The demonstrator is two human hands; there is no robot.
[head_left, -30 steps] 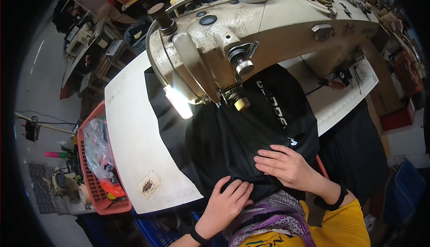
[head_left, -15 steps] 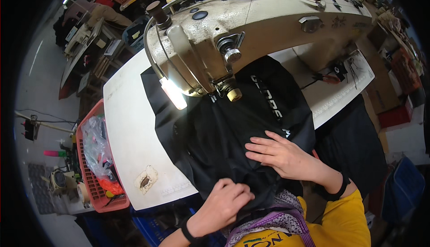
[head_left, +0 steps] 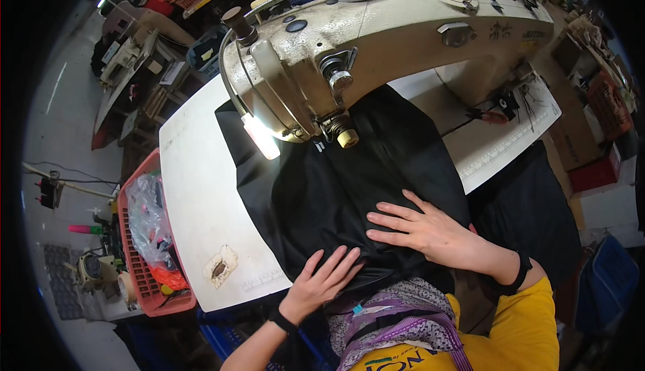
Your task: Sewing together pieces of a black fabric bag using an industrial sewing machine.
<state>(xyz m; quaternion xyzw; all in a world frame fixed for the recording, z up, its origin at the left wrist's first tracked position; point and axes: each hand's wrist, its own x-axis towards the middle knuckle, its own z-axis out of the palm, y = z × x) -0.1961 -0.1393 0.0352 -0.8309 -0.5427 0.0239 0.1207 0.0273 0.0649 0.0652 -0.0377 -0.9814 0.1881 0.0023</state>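
A black piece of fabric (head_left: 295,189) lies over the pale sewing table (head_left: 195,189) and runs under the head of a worn cream sewing machine (head_left: 383,42). My left hand (head_left: 326,278) rests on the fabric near the table's front edge, fingers stretched out. To its right, my right hand (head_left: 423,230) lies flat on the cloth with the fingers spread. A lit lamp (head_left: 261,137) on a bendable arm shines beside the needle area. The needle itself is hard to make out.
A pink basket (head_left: 125,230) with plastic bags stands against the table's left side. Scissors with red handles (head_left: 489,116) lie right of the machine. More black cloth (head_left: 531,223) hangs at the right. A blue crate (head_left: 222,334) sits below the front edge.
My left hand has gone from curled fingers to stretched-out ones and shifted slightly left and up. The white lettering on the fabric right of the needle area no longer shows. My right hand's fingers have spread.
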